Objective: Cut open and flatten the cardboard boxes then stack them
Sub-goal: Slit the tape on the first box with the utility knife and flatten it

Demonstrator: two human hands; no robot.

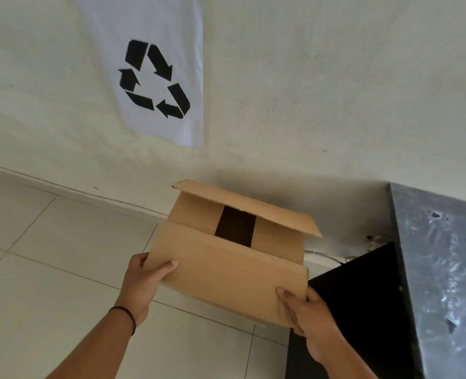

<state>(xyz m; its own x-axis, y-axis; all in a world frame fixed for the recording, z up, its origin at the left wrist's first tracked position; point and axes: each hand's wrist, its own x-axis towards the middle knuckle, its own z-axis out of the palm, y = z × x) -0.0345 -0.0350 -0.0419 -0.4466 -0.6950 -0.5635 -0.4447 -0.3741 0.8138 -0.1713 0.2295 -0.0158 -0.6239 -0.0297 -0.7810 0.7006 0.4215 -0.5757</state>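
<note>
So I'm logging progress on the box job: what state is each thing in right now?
cardboard box: held up off the floor, still box-shaped, not flattened.
far flap: open, raised.
left hand: grips the box's left corner, thumb on the near face.
right hand: grips the box's lower right corner.
recycling sign: hanging on the wall.

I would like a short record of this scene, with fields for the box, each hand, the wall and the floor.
box: cardboard box, still in box shape, held in the air, far flap open
left hand: left hand grips the box's left edge; black band on the wrist
right hand: right hand grips the box's lower right corner
wall: white sheet with black recycling symbol
floor: pale tiles
right side: grey surface with a black object beside it
</note>
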